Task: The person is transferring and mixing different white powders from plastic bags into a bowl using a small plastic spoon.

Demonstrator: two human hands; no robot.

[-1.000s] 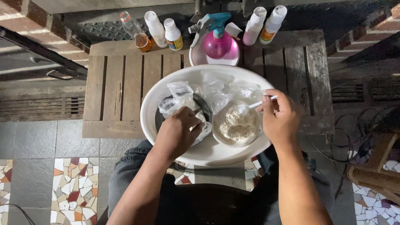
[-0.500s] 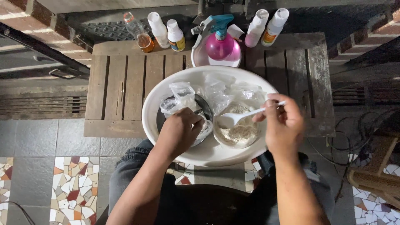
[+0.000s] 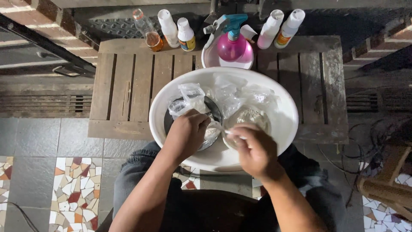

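Two hands are working low inside the big white basin, which sits on a slatted wooden table. Starting at the left: the left hand is curled shut, knuckles up, over the near edge of a small dark bowl and the clear plastic bag standing in it; what exactly the fingers pinch I cannot tell. Just beside it, the right hand is closed around a thin white spoon, whose tip reaches toward the dark bowl. Behind that hand lies a clear bowl of pale powder.

To do this transfer well, I'd judge the bag mouth must stay held wide and the spoon kept level and low, because the gap between the bowls is tight.

Crumpled empty bags crowd the far side of the basin and could snag the spoon. Beyond, along the table's back edge: an amber-filled bottle, two white bottles, a pink spray bottle, and two more white bottles, all well clear.
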